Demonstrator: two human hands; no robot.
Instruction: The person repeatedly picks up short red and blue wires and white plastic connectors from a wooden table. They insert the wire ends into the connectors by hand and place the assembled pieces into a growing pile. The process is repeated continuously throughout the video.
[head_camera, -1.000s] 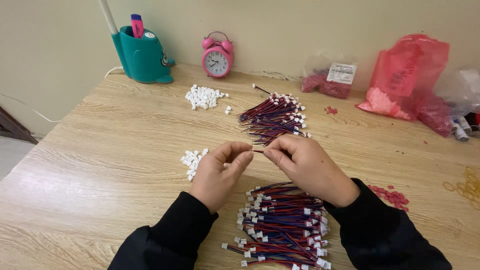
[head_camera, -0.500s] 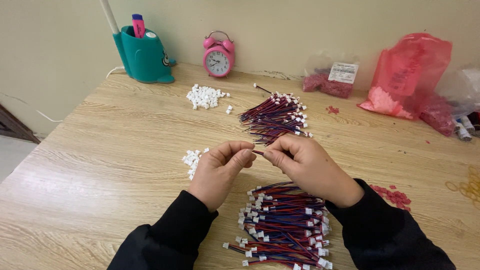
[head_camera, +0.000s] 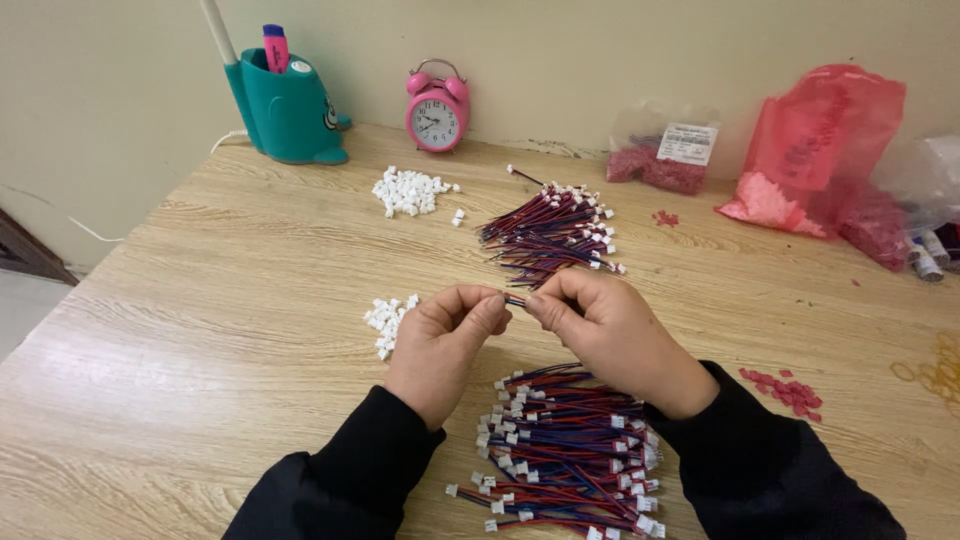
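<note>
My left hand (head_camera: 440, 340) and my right hand (head_camera: 605, 330) meet fingertip to fingertip above the wooden table (head_camera: 200, 330). Between them I pinch a short red and blue wire (head_camera: 515, 300); its ends are hidden by my fingers. Just left of my left hand lies a small heap of white plastic connectors (head_camera: 385, 318). Under my wrists spreads a pile of red and blue wires with white plugs (head_camera: 570, 455). Beyond my hands lies a second bundle of the same wires (head_camera: 550, 232).
A larger heap of white connectors (head_camera: 408, 190) lies further back. Along the wall stand a teal pen holder (head_camera: 285, 105), a pink alarm clock (head_camera: 437, 112), a clear bag of red parts (head_camera: 665, 155) and a red plastic bag (head_camera: 820, 150). Loose red bits (head_camera: 785, 385) lie at right.
My hands have stayed in the same spot. The fingertips have shifted slightly around the wire between them.
</note>
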